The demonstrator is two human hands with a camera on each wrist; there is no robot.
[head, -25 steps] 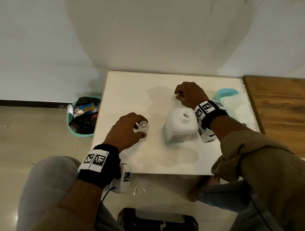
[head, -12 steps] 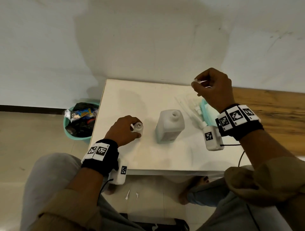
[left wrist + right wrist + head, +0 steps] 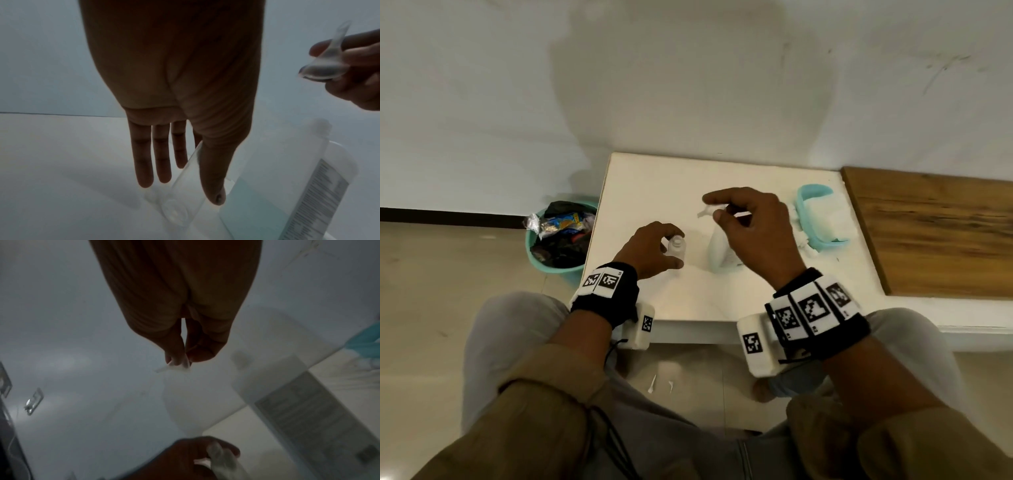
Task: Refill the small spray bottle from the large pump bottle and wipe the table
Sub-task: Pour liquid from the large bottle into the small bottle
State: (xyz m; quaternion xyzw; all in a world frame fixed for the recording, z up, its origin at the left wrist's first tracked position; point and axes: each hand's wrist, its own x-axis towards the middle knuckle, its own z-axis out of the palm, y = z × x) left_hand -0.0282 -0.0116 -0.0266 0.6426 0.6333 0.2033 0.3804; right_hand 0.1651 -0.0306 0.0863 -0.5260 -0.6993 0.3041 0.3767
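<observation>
My left hand (image 3: 650, 248) curls round the small spray bottle (image 3: 676, 246), thumb on one side and fingers on the other, keeping it upright on the white table (image 3: 654, 185) with its neck open. My right hand (image 3: 751, 228) hangs above and between the two bottles, thumb and forefinger pinching a small clear funnel (image 3: 324, 60) by its rim, the other fingers loosely bent. The large bottle (image 3: 304, 178) stands just beside the small one on its right, its mouth uncovered; I cannot see its pump from here. As I judge it, the step in hand is seating the funnel in the small neck, so I should turn the spout to point straight down, line it over the opening, and lower it gently while my left grip stays firm enough that the light bottle does not tip. The teal tub of wipes (image 3: 822, 219) waits at the far right for the table afterwards
</observation>
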